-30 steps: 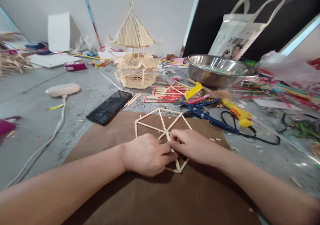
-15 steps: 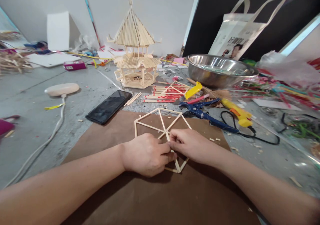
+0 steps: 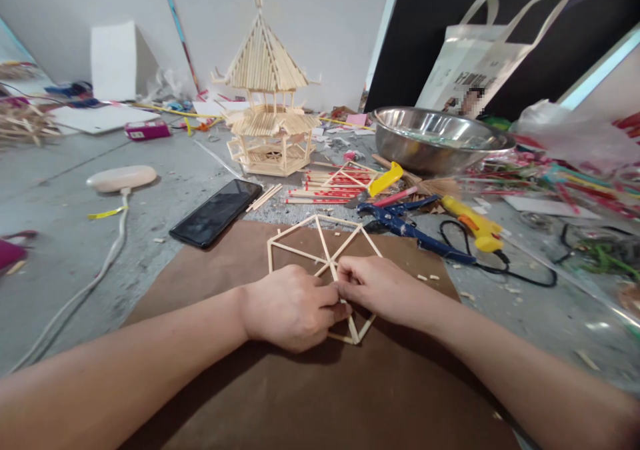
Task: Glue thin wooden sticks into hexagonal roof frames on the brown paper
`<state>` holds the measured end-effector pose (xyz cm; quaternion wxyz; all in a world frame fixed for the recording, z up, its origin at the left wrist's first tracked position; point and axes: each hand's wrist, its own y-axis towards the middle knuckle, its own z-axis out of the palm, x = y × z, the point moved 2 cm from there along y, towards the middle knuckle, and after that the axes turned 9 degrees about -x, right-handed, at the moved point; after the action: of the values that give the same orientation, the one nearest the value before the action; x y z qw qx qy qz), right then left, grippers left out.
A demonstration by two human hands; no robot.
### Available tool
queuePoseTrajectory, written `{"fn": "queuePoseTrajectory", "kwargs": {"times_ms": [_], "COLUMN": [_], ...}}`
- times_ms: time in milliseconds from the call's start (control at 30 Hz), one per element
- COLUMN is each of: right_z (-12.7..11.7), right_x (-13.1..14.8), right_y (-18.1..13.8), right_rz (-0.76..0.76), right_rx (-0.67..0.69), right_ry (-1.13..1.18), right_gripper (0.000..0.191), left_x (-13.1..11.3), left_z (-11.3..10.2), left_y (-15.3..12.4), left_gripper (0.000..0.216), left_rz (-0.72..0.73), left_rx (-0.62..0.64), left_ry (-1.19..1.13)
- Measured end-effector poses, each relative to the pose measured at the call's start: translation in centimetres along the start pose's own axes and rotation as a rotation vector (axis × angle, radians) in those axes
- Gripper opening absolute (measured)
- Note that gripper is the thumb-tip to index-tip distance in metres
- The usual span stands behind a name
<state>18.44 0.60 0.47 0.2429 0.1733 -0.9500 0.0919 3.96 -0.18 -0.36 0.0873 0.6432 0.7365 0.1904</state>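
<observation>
A flat wheel-shaped frame of thin wooden sticks (image 3: 329, 262), with spokes meeting at a hub, lies on brown paper (image 3: 215, 397). Over its lower left part, my left hand (image 3: 297, 309) is closed, with thumb and fingers pinched on the spoke that runs toward me. My right hand (image 3: 380, 289) is also closed, its fingertips on the same spoke just below the hub. The two hands' fingertips meet there and hide part of the stick. Whether a small piece is also between them cannot be made out.
Behind the paper stands a tiered stick pavilion (image 3: 270, 123). A phone (image 3: 216, 213), red-tipped sticks (image 3: 325, 193), a yellow-handled knife (image 3: 386, 179), blue cutters (image 3: 415, 230), a yellow glue gun (image 3: 473, 223) and a steel basin (image 3: 440, 147) lie around. A white cable (image 3: 107, 270) runs along the left.
Both hands keep almost the same pinch on the spoke. The whole view has shifted very slightly; nothing else visibly differs.
</observation>
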Motion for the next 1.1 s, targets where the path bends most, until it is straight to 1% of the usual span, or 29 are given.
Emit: {"fn": "queuePoseTrajectory", "kwargs": {"times_ms": [167, 433, 833, 1100], "right_z": [0.06, 0.05, 0.16, 0.07], "right_x": [0.04, 0.07, -0.05, -0.01], "right_y": [-0.02, -0.05, -0.03, -0.14], "right_rz": [0.011, 0.016, 0.011, 0.023], "right_rx": [-0.004, 0.005, -0.004, -0.01], "right_ry": [-0.008, 0.001, -0.004, -0.001], "right_gripper": [0.02, 0.02, 0.021, 0.021], "left_x": [0.0, 0.03, 0.0, -0.01], "left_z": [0.0, 0.2, -0.07, -0.02], "left_y": [0.02, -0.14, 0.1, 0.04], "left_gripper": [0.026, 0.027, 0.023, 0.025], "left_rz": [0.003, 0.0, 0.003, 0.004], "left_rx": [-0.018, -0.015, -0.048, -0.015], "left_ry": [-0.002, -0.011, -0.008, -0.011]}}
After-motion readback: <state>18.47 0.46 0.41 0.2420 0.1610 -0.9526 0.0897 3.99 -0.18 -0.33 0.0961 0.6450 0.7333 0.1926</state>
